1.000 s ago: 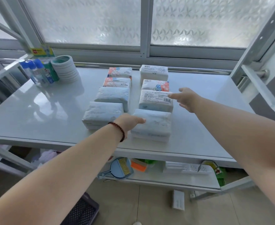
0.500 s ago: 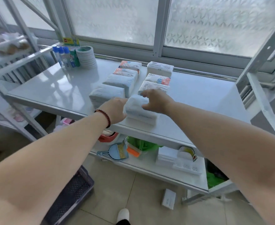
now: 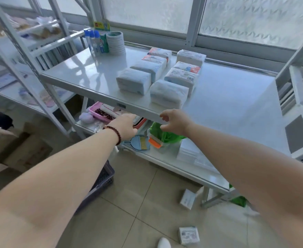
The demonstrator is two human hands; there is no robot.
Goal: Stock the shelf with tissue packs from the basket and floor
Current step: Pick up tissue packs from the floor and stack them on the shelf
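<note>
the shelf point(image 3: 218, 97) is carrying eight tissue packs, arranged in two columns of four running from its front edge back toward the window. the nearest pack of the right column point(image 3: 167, 94) is sitting close to the front edge, with the nearest pack of the left column point(image 3: 133, 83) just beside it at 10 o'clock.

both hands are hanging in front of the shelf edge, below the stocked row. the left hand point(image 3: 127, 127) is empty, with its fingers loosely curled. the right hand point(image 3: 176, 120) is also empty, its fingers half open and touching nothing.

stock is remaining on the floor. one tissue pack point(image 3: 189, 235) is lying flat on the tiles at 6 o'clock, near a shoe tip. a second pack point(image 3: 188, 198) is standing tilted near the shelf leg, at 12 o'clock from the first. the dark basket point(image 3: 100, 183) is sitting on the floor at 9 o'clock from these packs, mostly hidden behind the left forearm; its contents cannot be told.

judgement: the task is partly complete. eight packs are placed, at least two are waiting on the floor, and the right half of the shelf is offering free room for them. the next step is likely calling for a reach down to the floor packs.
</note>
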